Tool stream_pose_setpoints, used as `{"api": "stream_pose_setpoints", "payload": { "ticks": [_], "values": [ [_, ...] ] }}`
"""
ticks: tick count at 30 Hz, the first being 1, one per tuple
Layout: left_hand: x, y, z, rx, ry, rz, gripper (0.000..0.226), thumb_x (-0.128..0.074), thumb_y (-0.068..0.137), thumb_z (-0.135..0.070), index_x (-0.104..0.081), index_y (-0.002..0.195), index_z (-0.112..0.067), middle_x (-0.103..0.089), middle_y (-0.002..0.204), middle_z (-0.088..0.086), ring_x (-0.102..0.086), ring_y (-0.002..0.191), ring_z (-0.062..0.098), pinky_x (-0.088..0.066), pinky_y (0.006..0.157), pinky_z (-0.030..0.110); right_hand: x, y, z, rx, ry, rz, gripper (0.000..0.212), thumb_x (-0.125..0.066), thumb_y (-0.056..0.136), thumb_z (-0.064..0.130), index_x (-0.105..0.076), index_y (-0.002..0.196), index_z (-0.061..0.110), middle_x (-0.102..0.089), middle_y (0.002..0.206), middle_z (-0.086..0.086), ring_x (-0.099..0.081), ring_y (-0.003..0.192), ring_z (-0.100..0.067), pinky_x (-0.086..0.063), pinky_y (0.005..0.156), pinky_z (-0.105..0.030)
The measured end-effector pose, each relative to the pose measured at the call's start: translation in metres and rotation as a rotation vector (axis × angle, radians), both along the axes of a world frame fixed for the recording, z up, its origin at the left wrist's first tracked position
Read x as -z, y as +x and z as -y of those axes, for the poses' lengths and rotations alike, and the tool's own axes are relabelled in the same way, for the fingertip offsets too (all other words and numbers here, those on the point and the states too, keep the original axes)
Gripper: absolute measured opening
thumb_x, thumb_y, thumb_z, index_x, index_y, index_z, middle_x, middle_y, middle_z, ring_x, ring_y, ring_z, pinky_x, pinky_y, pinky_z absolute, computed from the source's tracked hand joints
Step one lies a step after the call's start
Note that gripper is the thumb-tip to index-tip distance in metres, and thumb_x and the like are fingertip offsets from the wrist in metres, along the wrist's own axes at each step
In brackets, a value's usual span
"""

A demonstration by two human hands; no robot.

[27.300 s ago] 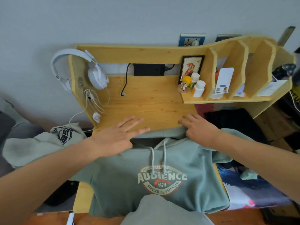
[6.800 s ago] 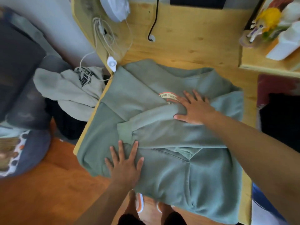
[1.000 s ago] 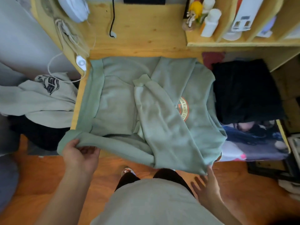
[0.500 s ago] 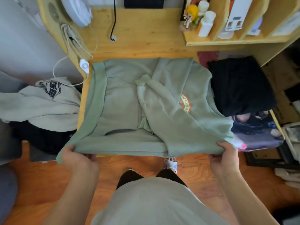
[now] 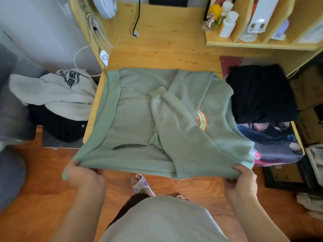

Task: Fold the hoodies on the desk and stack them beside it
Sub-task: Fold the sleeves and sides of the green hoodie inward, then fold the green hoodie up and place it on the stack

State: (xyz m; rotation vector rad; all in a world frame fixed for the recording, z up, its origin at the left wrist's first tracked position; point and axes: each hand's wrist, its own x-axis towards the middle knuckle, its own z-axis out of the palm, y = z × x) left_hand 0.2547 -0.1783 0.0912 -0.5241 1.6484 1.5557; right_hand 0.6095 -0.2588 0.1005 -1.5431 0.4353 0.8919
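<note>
A sage green hoodie lies on the wooden desk with both sleeves folded across its front, its orange logo partly showing at the right. The near edge is lifted off the desk. My left hand grips the near left corner and my right hand grips the near right corner, stretching the edge taut between them. A cream hoodie with a black emblem lies in a heap left of the desk.
A black garment sits right of the green hoodie on a printed mat. White headphones and cables hang at the desk's left wall. Shelves with bottles and a figurine stand at back right. Dark clothing lies under the cream hoodie.
My right hand came up from below the desk edge and took hold of the near right corner. Both hands have raised the near edge and pulled it taut.
</note>
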Motion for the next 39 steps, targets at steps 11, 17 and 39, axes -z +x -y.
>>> {"api": "stream_pose_setpoints", "payload": {
  "ticks": [11, 17, 39],
  "values": [
    [-0.019, 0.012, 0.032, -0.085, 0.109, 0.004, 0.010, -0.061, 0.084, -0.027, -0.061, 0.088, -0.018, -0.068, 0.080, -0.004, -0.073, 0.069, 0.017, -0.052, 0.060, 0.022, -0.030, 0.022, 0.023, -0.070, 0.040, -0.023, 0.027, -0.064, 0.083, 0.007, -0.068, 0.108, 0.017, -0.071, 0.104, -0.006, -0.068, 0.089, -0.019, -0.057, 0.067, -0.031],
    [-0.041, 0.007, -0.045, 0.015, 0.239, 0.091, 0.033, -0.057, 0.092, -0.026, -0.046, 0.062, -0.018, -0.049, 0.052, -0.005, -0.055, 0.054, 0.013, -0.054, 0.058, 0.021, -0.064, 0.024, -0.068, -0.094, 0.231, -0.042, 0.008, -0.059, 0.092, 0.015, -0.064, 0.099, 0.015, -0.068, 0.086, -0.003, -0.069, 0.072, -0.014, -0.058, 0.062, -0.025],
    [0.062, 0.036, -0.313, 0.868, 0.170, -0.185, 0.024, -0.050, 0.099, -0.031, -0.059, 0.115, -0.015, -0.060, 0.121, 0.004, -0.057, 0.115, 0.019, -0.046, 0.096, 0.032, 0.042, 0.074, -0.344, -0.516, -0.005, 0.063, 0.036, -0.063, 0.097, 0.039, -0.053, 0.126, 0.020, -0.063, 0.103, -0.010, -0.067, 0.085, -0.021, -0.060, 0.074, -0.035]
  ]
}}
